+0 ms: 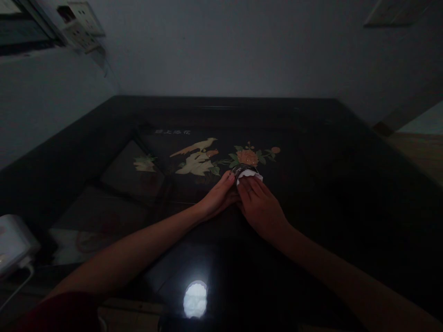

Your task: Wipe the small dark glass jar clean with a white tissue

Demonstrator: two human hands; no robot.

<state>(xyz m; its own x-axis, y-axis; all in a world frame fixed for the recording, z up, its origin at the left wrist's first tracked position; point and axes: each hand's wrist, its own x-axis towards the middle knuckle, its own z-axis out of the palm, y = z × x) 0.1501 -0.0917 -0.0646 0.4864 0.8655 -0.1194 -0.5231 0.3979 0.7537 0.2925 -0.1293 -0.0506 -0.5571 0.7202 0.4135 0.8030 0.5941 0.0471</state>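
Note:
Over the middle of a dark glossy table (311, 138), both hands meet around a small shiny, clear-looking vessel (245, 167), perhaps a glass; its exact kind is hard to see in the dim light. My left hand (218, 197) grips its left side, thumb near the rim. My right hand (261, 205) is closed on a white tissue (249, 174), pressed at the vessel's opening with the fingertips partly hidden. Most of the vessel lies behind the fingers. Just beyond it is the table's printed pink flower (248, 157).
A bird picture (198, 146) and white lettering decorate the tabletop. At the left edge stands a white box-shaped device (15, 244) with a cable. Wall sockets (83, 27) sit at upper left, against a pale wall (221, 50). A bright lamp reflection shines near the front.

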